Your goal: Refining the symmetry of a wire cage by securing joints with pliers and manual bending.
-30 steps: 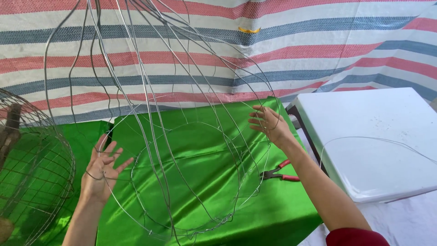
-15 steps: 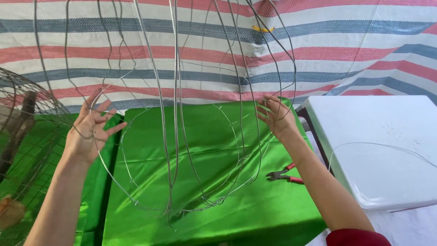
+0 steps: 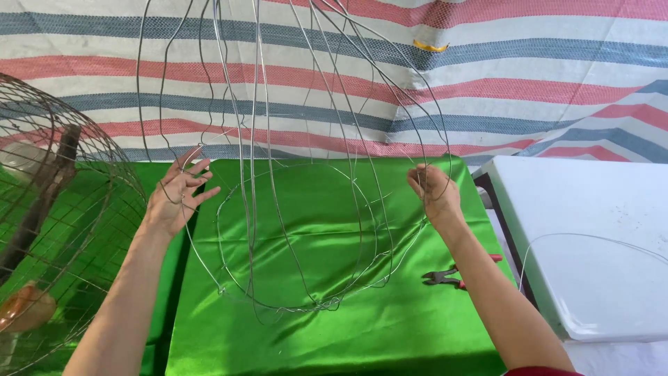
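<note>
A large loose coil of thin grey wire [image 3: 306, 209] stands upright over a shiny green cloth [image 3: 327, 327], its loops rising past the top of the view. My left hand [image 3: 179, 195] has its fingers spread and touches the coil's left strands. My right hand [image 3: 435, 189] pinches strands at the coil's right side. The coil's bottom loops rest on the cloth.
Red-handled pliers [image 3: 456, 276] lie on the cloth by my right forearm. A domed wire cage [image 3: 59, 230] stands at the left. A white table [image 3: 598, 244] at the right carries a single wire loop [image 3: 584, 240]. A striped tarp [image 3: 417, 76] hangs behind.
My left hand rose from low on the cloth, then came down a little and right onto the left strands. The coil has been lifted more upright. My right hand stayed on the right strands.
</note>
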